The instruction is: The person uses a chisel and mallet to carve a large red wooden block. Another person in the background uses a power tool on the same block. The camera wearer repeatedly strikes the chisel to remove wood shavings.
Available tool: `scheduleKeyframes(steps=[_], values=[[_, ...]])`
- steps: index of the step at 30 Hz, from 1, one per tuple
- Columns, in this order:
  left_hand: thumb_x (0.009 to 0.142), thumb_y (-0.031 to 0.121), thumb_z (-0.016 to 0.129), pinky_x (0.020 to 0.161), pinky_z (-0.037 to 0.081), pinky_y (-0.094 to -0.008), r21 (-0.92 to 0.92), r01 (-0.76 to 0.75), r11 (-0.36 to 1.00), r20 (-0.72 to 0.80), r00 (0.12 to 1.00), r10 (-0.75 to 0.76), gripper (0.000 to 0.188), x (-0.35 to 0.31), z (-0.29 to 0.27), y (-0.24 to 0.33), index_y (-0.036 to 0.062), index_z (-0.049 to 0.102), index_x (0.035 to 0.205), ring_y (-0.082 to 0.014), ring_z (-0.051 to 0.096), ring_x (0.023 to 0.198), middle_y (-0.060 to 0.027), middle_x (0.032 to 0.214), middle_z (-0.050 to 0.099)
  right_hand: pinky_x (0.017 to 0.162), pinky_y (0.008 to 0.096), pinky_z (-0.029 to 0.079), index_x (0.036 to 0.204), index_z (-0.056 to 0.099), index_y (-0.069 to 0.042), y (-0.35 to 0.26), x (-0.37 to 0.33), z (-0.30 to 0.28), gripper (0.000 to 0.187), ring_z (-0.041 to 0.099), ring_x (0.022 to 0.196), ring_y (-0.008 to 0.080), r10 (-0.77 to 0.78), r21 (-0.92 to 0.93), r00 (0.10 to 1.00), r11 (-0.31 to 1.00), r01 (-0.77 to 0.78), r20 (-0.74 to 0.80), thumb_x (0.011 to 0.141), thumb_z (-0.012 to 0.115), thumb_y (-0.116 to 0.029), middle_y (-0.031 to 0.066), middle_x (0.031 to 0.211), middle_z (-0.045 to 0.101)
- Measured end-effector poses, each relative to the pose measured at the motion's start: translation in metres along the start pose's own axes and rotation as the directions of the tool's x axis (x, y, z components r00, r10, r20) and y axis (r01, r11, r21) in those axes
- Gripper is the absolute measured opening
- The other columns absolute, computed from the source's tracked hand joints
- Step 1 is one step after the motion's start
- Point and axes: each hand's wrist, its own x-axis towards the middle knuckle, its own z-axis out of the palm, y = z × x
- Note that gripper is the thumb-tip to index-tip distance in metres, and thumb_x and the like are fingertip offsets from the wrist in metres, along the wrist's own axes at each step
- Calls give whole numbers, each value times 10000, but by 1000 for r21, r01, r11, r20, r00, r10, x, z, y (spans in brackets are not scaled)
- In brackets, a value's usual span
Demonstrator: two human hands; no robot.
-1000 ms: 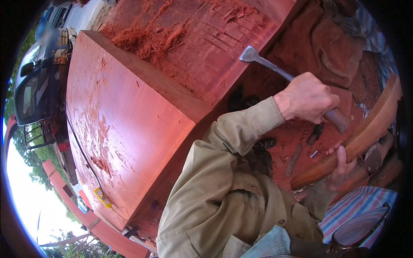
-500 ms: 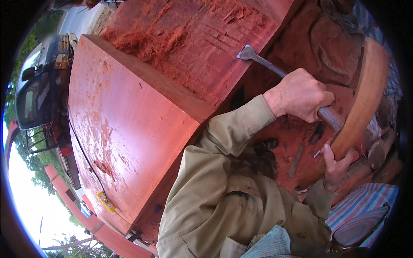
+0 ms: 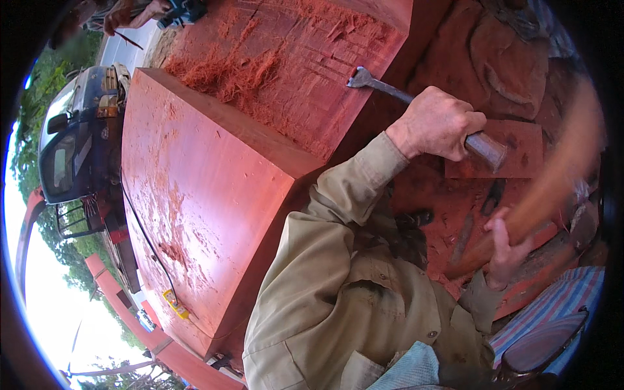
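My left hand point(image 3: 441, 123) is closed round the shaft of a metal chisel point(image 3: 486, 151). The chisel's flat blade rests against the rough, cut face point(image 3: 305, 84) of a big reddish wood block point(image 3: 214, 175), close to its edge. Below and to the right, my right hand point(image 3: 507, 252) grips a thick, curved wooden mallet point(image 3: 545, 188). Motion blurs the mallet's far end, which stands apart from the chisel's butt.
Fibrous shavings point(image 3: 227, 73) lie on the block's lower step. A yellow socket point(image 3: 174, 304) with a black cord point(image 3: 146, 237) sits on its smooth side. At the top left are another person's hands point(image 3: 130, 16) beside a blue-green tool point(image 3: 183, 12). A dark truck point(image 3: 71, 149) stands behind.
The mallet has come away from the chisel's butt, swinging to the right. My left hand still holds the chisel at the wood. Another person's hands now show more at the top left.
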Motion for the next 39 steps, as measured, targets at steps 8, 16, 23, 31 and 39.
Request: scheduleKeyframes(steps=[8,16,23,31,39], values=[[683,299,801,529,522,-445,23,0,1000,11,1000,0,254,-3,2,-3,151,599,730,-309,688,647,-48,667,617,827,338,522,1210,615,21,5,3,9,344,617,929,132,-73,-340,996,937,83,41,922,778,-73,79,1008,654],[675,299,807,543,529,-452,59,19,998,41,999,-22,263,-4,1,-6,149,597,726,-314,687,658,-50,671,619,819,307,545,1231,637,-5,21,3,12,357,641,870,138,-44,-261,991,962,77,130,912,783,-72,68,969,659],[686,310,810,565,546,-453,81,22,996,42,999,-25,251,-12,2,-20,150,635,770,-317,704,685,-52,710,653,810,338,546,1249,616,41,28,5,17,417,646,860,162,94,-13,984,996,-93,149,904,803,-102,80,989,665],[679,264,794,585,564,-461,167,131,977,45,989,-140,239,-45,-27,-15,147,635,813,-316,721,727,-66,752,673,792,357,554,1233,587,24,41,-4,24,375,649,844,183,159,7,959,986,-165,233,918,762,-79,98,1006,656],[656,275,790,581,567,-463,-53,-10,999,57,998,13,253,-21,13,31,132,620,777,-325,723,706,-84,703,660,768,347,554,1211,574,56,6,-3,-5,326,648,809,181,107,-29,990,994,-105,88,940,716,-57,112,962,656]])
